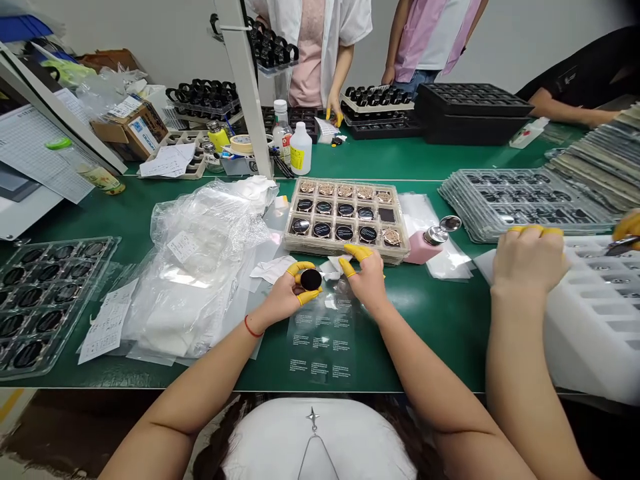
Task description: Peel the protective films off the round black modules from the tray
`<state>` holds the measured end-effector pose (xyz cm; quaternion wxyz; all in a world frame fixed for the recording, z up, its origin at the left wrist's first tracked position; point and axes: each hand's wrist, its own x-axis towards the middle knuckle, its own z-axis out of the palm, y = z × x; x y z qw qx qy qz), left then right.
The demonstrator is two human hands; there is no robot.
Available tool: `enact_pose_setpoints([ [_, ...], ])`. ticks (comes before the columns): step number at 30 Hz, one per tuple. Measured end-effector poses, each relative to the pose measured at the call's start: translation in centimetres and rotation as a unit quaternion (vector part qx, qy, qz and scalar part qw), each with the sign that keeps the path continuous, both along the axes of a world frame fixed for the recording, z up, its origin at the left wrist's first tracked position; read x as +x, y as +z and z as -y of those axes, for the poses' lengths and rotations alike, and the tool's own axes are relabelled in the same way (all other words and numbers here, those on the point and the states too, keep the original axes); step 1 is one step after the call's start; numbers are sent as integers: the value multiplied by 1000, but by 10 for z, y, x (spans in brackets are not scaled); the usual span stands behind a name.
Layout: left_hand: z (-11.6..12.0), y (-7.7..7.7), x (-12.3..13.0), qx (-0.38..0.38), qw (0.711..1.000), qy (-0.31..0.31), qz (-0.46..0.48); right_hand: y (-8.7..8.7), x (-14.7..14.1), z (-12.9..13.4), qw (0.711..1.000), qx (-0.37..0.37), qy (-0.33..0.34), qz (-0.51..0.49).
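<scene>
My left hand [285,293], in yellow finger cots, grips a round black watch face [311,280] by its rim, with the dark glass turned toward me. To its right, my right hand [367,277] has its yellow-tipped thumb and index finger spread, and I see nothing between them. It is close to the front edge of a clear compartment tray [345,250] holding black and rose-gold watch faces. Crumpled white tissue [333,268] lies between the hands. A clear sheet of small printed labels [320,347] lies flat on the green table just below them.
Plastic bags [195,267] are heaped on the left, beside another watch-face tray [45,300]. A pink pump bottle [425,245] stands right of the middle tray. A co-worker's hand [530,257] is over a white foam tray [585,320]. Other people stand across the table.
</scene>
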<state>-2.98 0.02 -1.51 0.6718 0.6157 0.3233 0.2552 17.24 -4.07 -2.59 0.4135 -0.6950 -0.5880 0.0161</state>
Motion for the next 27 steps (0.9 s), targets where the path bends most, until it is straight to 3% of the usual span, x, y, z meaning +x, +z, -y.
enact_pose_setpoints([
  [4,-5,4,-4,7,1000,19,23,8,11,4,986,-64,80,-128],
  [8,-12,3,-7,23,994,74,77,12,11,4,917,-170,115,-341],
  [10,-14,1,-7,14,991,86,102,13,8,4,885,-164,116,-421],
  [13,-13,-1,-6,14,989,95,111,15,4,4,872,-106,95,-469],
  [19,-7,0,-9,113,982,133,68,23,7,7,875,-92,105,-464],
  [23,-8,1,-11,119,975,154,106,24,15,10,888,-136,136,-418],
  [25,-8,1,-10,104,974,161,119,26,16,11,922,-129,125,-343],
  [27,-7,0,-9,94,978,155,104,31,11,13,971,-65,85,-215],
])
